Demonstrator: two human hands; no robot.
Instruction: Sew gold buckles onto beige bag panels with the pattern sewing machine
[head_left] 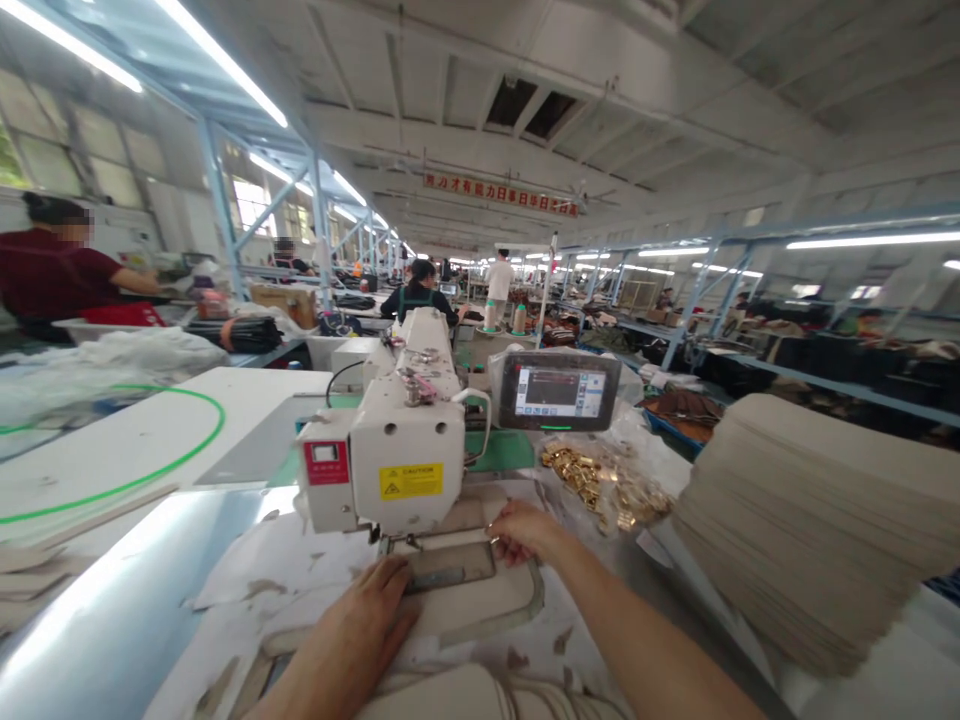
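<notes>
While the sewing machine [397, 450] stood just ahead, the person's left hand [360, 620] lay flat on a beige panel [472, 600], fingers close together and pressing down, pinching nothing. The right hand [525, 530] sat at the panel's far edge, near the presser foot [390, 540], with its fingers [499, 530] curled; whether they pinched the edge, could not tell from here. The panel lay under the front of the machine, on a stained white sheet [247, 570]. To its right were gold fittings [600, 485] in a clear bag, below a control screen [559, 390], and farther right stood a tall stack of beige panels [795, 520]. A green loop [222, 425] lay on a white table [247, 400] at left. Farther off, a co-worker in a dark red top [60, 270] reached across a bench, and another in a green apron [420, 295] was beyond the machine.
</notes>
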